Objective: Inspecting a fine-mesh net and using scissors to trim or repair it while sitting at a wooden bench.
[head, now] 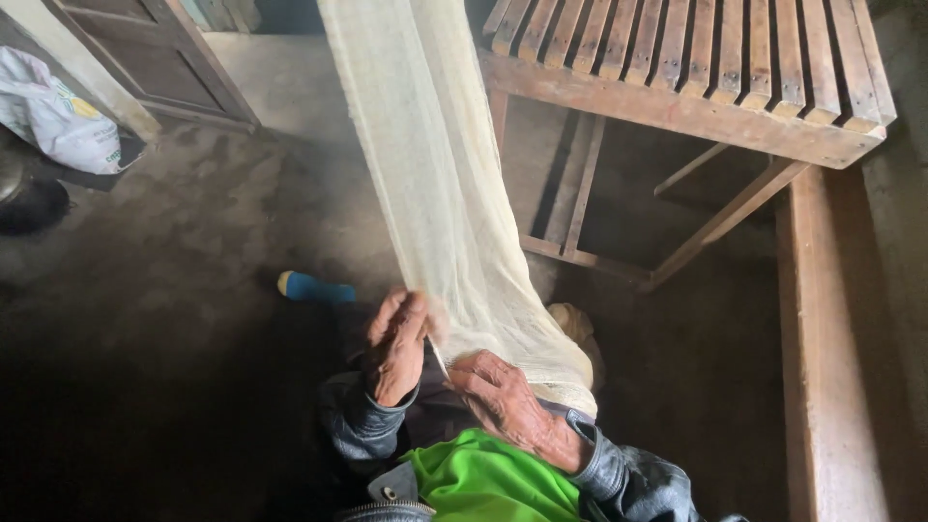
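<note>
Both hands on a pale net cloth, person seated on the floor.

Left hand pinches the cloth edge; right hand lies flat, fingers spread, pressing its lower end on the lap. Cloth's long axis runs up and away from both hands toward the slatted wooden bench. Blue cylinder lies on the floor just left.

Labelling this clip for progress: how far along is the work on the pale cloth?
Done: nothing finished shows; no completed section can be told apart. In hand: the left hand pinches the edge of the cream mesh cloth, and the right hand rests on its lower end over the lap. Left: most of the cloth stretches up past the wooden slatted bench, away from both hands.
</note>
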